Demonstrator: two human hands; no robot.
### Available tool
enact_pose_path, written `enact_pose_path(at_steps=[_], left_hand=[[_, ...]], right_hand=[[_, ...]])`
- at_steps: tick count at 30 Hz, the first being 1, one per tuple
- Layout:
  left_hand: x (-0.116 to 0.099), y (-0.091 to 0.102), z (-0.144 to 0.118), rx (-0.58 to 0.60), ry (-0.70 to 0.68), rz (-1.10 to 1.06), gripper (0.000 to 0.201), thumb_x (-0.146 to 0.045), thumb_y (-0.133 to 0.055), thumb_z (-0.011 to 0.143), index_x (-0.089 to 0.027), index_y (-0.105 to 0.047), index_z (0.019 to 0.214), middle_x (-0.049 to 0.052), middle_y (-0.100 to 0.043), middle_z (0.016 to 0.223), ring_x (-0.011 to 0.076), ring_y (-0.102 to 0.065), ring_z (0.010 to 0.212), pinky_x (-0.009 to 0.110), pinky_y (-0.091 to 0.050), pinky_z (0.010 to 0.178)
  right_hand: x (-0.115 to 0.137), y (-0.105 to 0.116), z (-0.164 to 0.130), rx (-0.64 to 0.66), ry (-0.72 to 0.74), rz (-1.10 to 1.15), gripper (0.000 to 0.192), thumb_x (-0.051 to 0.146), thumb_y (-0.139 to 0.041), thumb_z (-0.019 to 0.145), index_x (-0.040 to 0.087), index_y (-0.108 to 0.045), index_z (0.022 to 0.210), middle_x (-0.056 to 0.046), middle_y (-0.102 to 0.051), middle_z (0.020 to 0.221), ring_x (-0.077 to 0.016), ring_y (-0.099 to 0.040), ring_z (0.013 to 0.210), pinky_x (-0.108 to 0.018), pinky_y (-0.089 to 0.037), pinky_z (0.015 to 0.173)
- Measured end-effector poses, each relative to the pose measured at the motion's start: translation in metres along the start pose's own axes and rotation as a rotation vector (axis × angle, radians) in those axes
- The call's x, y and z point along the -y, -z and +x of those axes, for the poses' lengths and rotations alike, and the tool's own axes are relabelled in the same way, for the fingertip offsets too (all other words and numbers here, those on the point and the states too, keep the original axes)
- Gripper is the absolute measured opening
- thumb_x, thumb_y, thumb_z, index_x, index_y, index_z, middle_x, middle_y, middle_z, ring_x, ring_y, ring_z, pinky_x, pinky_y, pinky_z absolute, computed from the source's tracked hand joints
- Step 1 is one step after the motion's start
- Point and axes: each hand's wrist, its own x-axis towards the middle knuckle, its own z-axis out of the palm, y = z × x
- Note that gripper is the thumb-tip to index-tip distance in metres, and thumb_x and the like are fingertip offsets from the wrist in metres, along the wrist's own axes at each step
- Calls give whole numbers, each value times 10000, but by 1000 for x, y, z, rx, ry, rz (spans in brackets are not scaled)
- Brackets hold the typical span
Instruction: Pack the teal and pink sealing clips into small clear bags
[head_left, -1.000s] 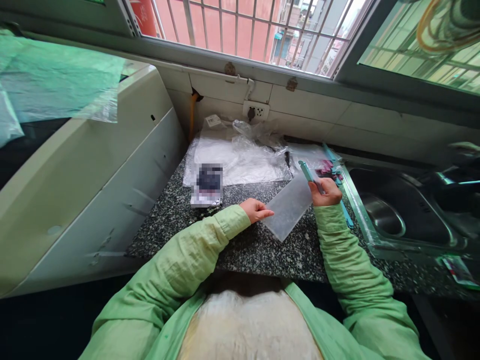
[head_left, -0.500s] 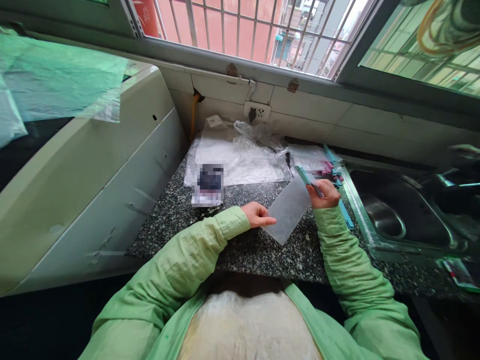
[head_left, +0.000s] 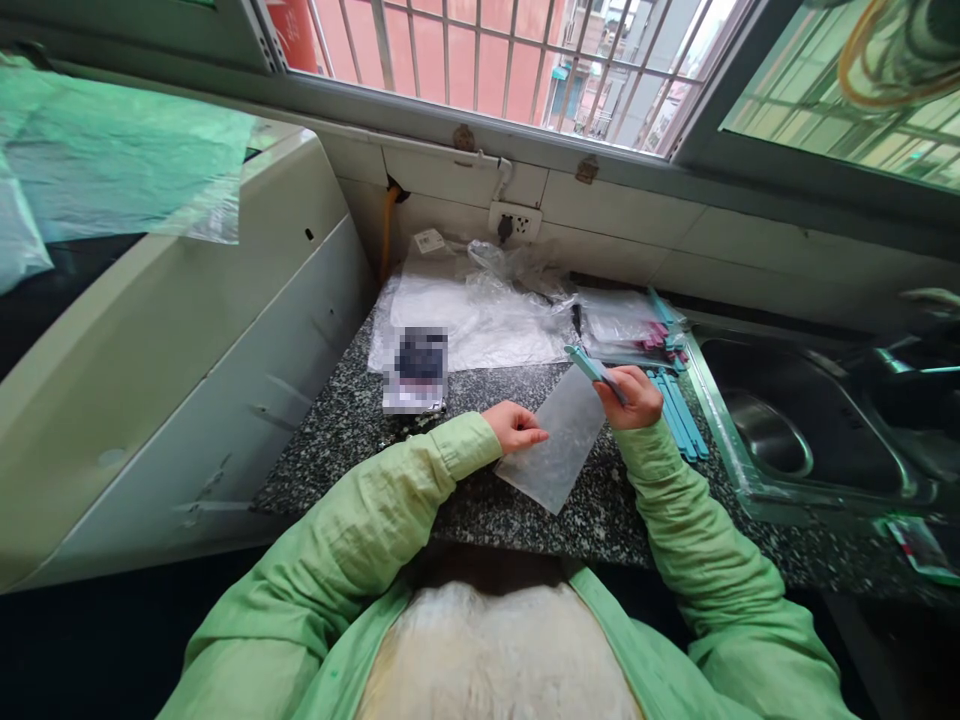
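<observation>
A frosted translucent plastic bag (head_left: pixel 559 440) is held at a slant over the speckled counter. My right hand (head_left: pixel 634 397) grips a teal sealing clip (head_left: pixel 589 364) that lies along the bag's upper edge; its fingers are closed round the clip. On the bag's left edge, my left hand (head_left: pixel 516 428) is closed, thumb and fingers pinching the sheet. Several more teal clips (head_left: pixel 679 415) lie side by side on the counter, just right of my right hand. Behind it rests a clear packet (head_left: pixel 619 318) with pink and teal strips.
Crumpled clear plastic wrapping (head_left: pixel 480 315) spreads along the back of the counter (head_left: pixel 480 510). A blurred-out package (head_left: pixel 416 370) lies at the left. The steel sink (head_left: pixel 806 420) is on the right, a large pale appliance (head_left: pixel 262 280) on the left. A wall socket (head_left: pixel 515 222) sits behind.
My right hand has moved left and slightly down with the clip and bag, uncovering the loose teal clips. The bag's lower corner slid down-left past my left hand, which stayed nearly still.
</observation>
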Motion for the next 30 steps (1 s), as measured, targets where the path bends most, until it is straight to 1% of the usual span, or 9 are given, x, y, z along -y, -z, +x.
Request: enact_pose_path(at_steps=[5, 10, 15, 17, 19, 22, 25, 30], left_hand=[[-2, 1, 0, -1, 14, -4, 433, -513, -516, 639, -141, -393, 455, -75, -266, 407, 34, -229, 416, 207, -178, 414], [1, 1, 0, 13, -21, -11, 450, -526, -510, 643, -138, -388, 450, -73, -265, 408, 32, -225, 411, 203, -175, 408], [1, 2, -1, 31, -37, 15, 455, -532, -516, 646, -130, -419, 458, -68, -296, 409, 36, -247, 414, 200, -184, 407], [0, 2, -2, 15, -51, 12, 455, -529, -521, 647, -129, -420, 454, -67, -296, 414, 39, -252, 424, 202, -184, 413], [-2, 2, -2, -31, -61, -4, 450, -517, -523, 651, -130, -418, 448, -67, -291, 421, 41, -252, 435, 203, -183, 421], [-3, 2, -2, -97, -33, -30, 427, -502, -517, 657, -128, -454, 462, -67, -297, 420, 42, -249, 431, 206, -181, 421], [-4, 2, -1, -96, 0, -31, 420, -490, -499, 669, -121, -499, 469, -64, -314, 398, 41, -247, 408, 209, -182, 414], [-5, 3, -1, -83, 4, -17, 387, -440, -499, 687, -107, -572, 505, -56, -364, 372, 39, -263, 383, 203, -201, 407]], right_hand=[[2, 0, 0, -21, 14, -33, 149, 302, -547, 753, 190, -643, 777, -49, -620, 722, -144, -576, 658, -250, -464, 613], [0, -2, 0, -27, 32, -29, 148, 298, -546, 753, 186, -640, 774, -50, -618, 716, -142, -578, 654, -246, -461, 609], [-2, -1, 1, -9, 126, 8, 119, 273, -560, 743, 185, -634, 775, -39, -615, 704, -125, -576, 631, -222, -469, 581], [0, -1, 1, 10, 156, 11, 110, 266, -559, 742, 191, -632, 777, -36, -619, 705, -123, -580, 633, -220, -476, 581], [3, -1, 0, 29, 182, 31, 106, 257, -554, 745, 194, -631, 781, -36, -619, 707, -123, -581, 634, -224, -484, 583], [10, -4, -1, 55, 224, 86, 106, 227, -556, 740, 191, -629, 808, -41, -615, 711, -123, -580, 639, -224, -489, 583], [14, -6, -3, 59, 242, 119, 117, 199, -567, 730, 182, -630, 827, -49, -617, 721, -125, -582, 649, -222, -489, 585], [15, -6, -2, 63, 216, 93, 117, 205, -562, 737, 181, -637, 823, -54, -623, 724, -131, -587, 654, -226, -486, 590]])
